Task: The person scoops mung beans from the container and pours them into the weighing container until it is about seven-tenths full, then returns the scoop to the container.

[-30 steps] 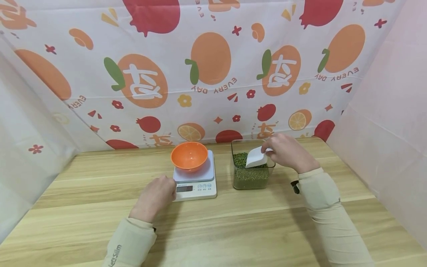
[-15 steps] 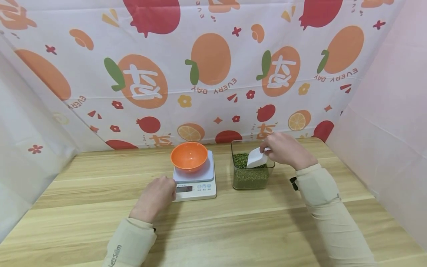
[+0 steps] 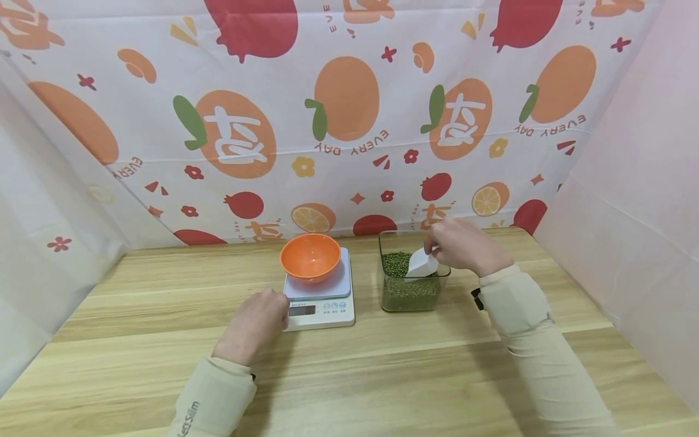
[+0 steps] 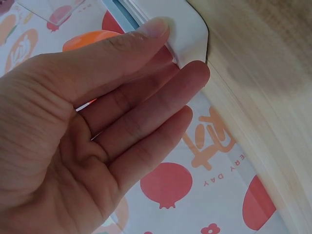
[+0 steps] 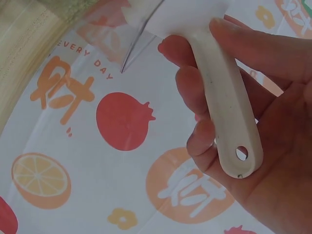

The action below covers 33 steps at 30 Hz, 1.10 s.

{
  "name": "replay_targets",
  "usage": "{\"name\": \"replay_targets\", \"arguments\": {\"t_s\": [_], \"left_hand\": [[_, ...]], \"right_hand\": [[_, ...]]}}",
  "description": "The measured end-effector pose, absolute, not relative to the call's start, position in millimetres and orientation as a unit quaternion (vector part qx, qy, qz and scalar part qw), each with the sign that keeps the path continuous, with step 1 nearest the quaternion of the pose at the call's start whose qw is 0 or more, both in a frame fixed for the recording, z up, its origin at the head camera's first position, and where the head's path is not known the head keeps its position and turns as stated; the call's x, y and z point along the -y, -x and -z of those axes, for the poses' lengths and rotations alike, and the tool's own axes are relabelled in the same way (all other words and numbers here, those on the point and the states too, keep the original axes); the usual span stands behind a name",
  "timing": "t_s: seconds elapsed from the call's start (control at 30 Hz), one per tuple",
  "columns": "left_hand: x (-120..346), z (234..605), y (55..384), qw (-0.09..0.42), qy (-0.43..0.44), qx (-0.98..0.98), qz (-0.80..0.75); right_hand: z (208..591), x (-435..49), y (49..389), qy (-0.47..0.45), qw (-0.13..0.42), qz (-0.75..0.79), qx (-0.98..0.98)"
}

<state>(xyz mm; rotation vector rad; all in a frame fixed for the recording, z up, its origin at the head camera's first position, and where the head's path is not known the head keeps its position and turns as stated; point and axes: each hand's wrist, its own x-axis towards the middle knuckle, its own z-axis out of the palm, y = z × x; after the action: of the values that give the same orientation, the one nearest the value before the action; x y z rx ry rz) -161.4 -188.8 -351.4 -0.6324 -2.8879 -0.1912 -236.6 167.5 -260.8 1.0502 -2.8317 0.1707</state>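
Note:
In the head view my right hand (image 3: 464, 246) holds a white scoop (image 3: 422, 264) inside a clear square container (image 3: 415, 308) of green mung beans (image 3: 397, 263). The scoop's blade dips partly below the beans' surface. Thumb and fingers wrap the scoop handle (image 5: 229, 107) in the right wrist view. An orange bowl (image 3: 310, 258) sits on a white kitchen scale (image 3: 338, 312). My left hand (image 3: 253, 321) is at the scale's front left corner. Seen from the left wrist, its thumb and fingers are extended, reaching the scale's edge (image 4: 187, 29).
The wooden table (image 3: 349, 376) runs up to a fruit-printed cloth (image 3: 349, 170) behind the scale and container. Pale cloth walls (image 3: 622, 200) stand at both sides. The container is to the right of the scale, with a gap between them.
The scoop has tilted and sunk deeper into the beans, and my right hand has shifted slightly left. My left hand, the bowl and the scale stay in place.

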Motion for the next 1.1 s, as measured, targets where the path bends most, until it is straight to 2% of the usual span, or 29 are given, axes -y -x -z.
{"name": "replay_targets", "arguments": {"t_s": [0.73, 1.1], "left_hand": [[187.0, 348.9, 157.7, 0.061, 0.193, 0.977, 0.073], [187.9, 349.1, 157.4, 0.071, 0.197, 0.975, 0.072]], "right_hand": [[256.7, -142.1, 239.8, -0.341, 0.022, 0.004, 0.940], [257.2, -131.1, 241.9, -0.356, 0.010, 0.031, 0.934]]}}
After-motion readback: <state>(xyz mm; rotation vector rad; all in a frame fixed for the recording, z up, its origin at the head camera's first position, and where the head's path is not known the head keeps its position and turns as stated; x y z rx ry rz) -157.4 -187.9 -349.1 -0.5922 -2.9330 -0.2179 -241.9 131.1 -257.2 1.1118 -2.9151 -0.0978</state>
